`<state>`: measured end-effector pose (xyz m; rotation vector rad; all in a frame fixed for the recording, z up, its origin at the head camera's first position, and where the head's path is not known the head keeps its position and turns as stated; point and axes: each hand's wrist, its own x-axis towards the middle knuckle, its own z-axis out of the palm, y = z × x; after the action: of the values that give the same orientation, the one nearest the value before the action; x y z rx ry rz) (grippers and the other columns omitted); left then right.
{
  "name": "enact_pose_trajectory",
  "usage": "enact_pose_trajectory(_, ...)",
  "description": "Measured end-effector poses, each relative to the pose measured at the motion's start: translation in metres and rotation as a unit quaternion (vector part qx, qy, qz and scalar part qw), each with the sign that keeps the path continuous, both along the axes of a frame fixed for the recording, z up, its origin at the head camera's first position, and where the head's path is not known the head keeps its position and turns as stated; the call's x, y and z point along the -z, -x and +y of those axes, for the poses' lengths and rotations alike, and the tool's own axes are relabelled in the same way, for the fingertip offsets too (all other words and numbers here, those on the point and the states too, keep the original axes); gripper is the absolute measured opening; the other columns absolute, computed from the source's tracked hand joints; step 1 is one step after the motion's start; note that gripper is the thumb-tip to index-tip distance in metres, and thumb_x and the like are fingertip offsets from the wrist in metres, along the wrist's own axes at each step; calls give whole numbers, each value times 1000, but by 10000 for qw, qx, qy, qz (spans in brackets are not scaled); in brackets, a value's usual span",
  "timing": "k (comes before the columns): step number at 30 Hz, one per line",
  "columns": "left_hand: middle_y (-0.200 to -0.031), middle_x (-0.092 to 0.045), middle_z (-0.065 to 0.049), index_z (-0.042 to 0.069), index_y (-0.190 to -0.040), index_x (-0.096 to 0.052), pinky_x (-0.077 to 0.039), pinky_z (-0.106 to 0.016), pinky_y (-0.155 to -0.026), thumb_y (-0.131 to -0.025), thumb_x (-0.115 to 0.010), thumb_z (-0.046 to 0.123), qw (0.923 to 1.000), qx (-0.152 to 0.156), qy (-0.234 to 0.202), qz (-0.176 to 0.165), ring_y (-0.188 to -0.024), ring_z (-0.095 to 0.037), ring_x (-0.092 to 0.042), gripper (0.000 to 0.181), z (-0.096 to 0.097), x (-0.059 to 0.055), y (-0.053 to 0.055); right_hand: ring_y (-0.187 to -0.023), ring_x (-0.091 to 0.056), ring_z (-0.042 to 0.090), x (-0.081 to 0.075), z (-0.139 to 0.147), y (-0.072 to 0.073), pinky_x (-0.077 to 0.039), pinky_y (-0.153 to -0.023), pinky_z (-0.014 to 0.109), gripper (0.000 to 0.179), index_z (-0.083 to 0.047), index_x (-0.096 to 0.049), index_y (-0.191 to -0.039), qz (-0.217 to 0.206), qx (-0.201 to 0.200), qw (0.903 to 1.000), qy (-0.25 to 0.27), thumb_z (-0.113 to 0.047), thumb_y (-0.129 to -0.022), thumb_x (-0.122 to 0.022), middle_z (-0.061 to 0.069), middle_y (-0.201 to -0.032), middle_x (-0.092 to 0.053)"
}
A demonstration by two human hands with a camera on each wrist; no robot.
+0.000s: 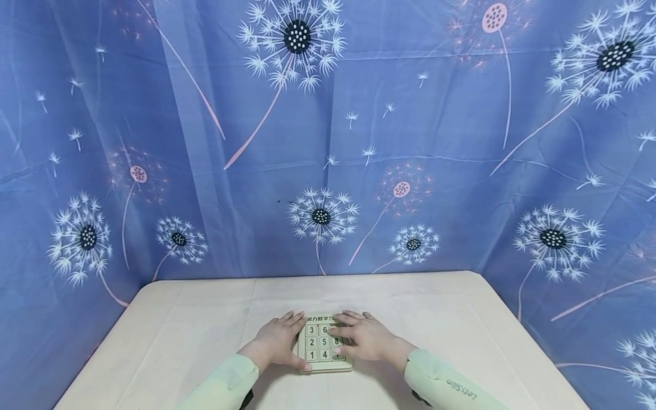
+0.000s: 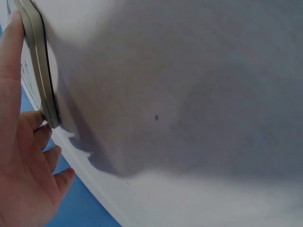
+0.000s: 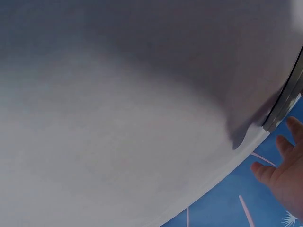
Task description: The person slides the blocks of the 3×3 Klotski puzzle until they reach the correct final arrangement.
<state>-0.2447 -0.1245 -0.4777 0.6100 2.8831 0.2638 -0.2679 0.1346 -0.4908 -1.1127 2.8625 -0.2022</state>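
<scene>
A pale green number sliding puzzle [image 1: 324, 343] lies on the table, its numbered tiles facing up and dark lettering along its far edge. My left hand [image 1: 279, 341] holds its left side, the thumb at the near left corner and a fingertip at the far left one. Over the right side lies my right hand [image 1: 371, 337], its fingers extended and touching the tiles, covering part of the right column. The left wrist view shows the puzzle's layered edge [image 2: 41, 66] beside the left thumb. A short stretch of that edge [image 3: 283, 104] appears in the right wrist view.
A whitish table [image 1: 205, 319] with rounded far corners spreads around the puzzle. Blue cloth [image 1: 266, 216] printed with dandelions hangs behind it and on both sides. Pale green sleeves [image 1: 225, 378] cover both forearms.
</scene>
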Motion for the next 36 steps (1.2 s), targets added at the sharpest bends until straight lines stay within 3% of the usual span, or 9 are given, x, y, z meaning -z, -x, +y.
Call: enact_pose_trajectory(36,-164,-43,-9,6,-154,-45,-37,-56,-124,-68,-85,67,10000,-15,22,15,-154,-33,-36,113,1,0,0,-149,-44,34,0,-3,-1,-42,-115,69,57,-30,-59,-145,56,-69,10000,13,-62,-97,-55,5,-161,-48)
